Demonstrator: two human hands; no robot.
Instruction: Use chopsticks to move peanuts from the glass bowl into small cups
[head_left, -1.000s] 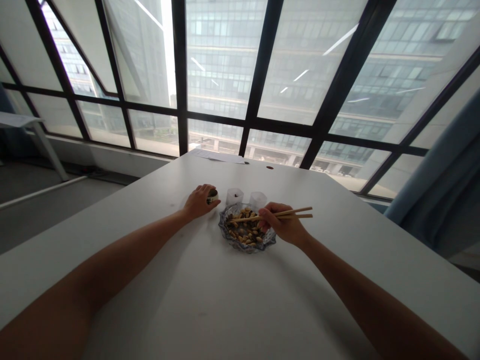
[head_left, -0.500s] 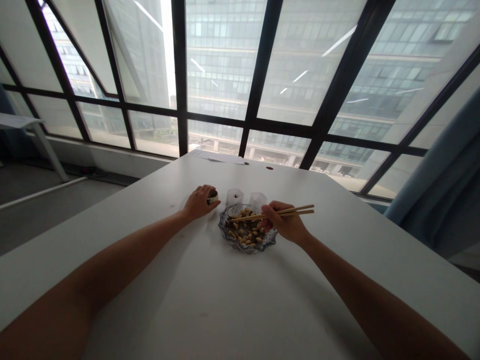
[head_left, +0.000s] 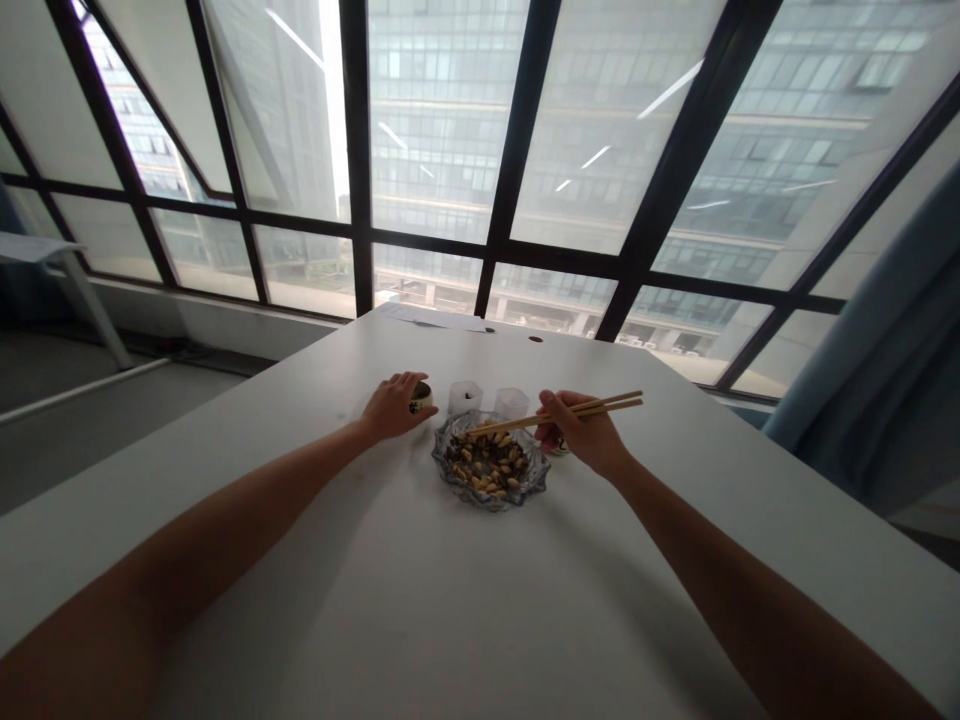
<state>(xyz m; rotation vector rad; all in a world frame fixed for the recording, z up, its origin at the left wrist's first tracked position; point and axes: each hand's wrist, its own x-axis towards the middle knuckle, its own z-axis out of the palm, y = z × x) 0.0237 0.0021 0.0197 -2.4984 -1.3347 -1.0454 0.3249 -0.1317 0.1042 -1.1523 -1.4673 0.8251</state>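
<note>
Lower edge of the frame: bare front of white desk (head_left: pixel 420 620), with forearms reaching in from both lower corners.

Centre: clear, wavy-rimmed glass bowl (head_left: pixel 487 502) on the desk, holding pale nuts (head_left: pixel 491 482) and dark pieces.

Right hand (head_left: pixel 585 432), right of centre: thumb and fingers pinching pair of wooden chopsticks (head_left: pixel 517 423) above the bowl's right rim. Long axis nearly crosswise; tips pointing left over the rear left part of the bowl, butt ends to the right and slightly higher in the frame. Grip of tips on any piece: cannot tell.

Partly hidden below right hand: marked cup (head_left: pixel 559 450), just beside the bowl; marking illegible.

Left hand (head_left: pixel 391 406), left of centre: thumb and fingers curved around small cup (head_left: pixel 421 397). Dark character-like mark on cup wall, too small to read.

Just behind the bowl, between the hands: left translucent cup (head_left: pixel 465 397), with a dark speck inside, and right translucent cup (head_left: pixel 512 402), close to the chopsticks.

Farther up: reddish-brown disc (head_left: pixel 535 339) and papers (head_left: pixel 431 320) near the far edge; print not readable.

Upper frame: dark-framed windows (head_left: pixel 360 160). Right edge: blue curtain (head_left: pixel 862 330).
</note>
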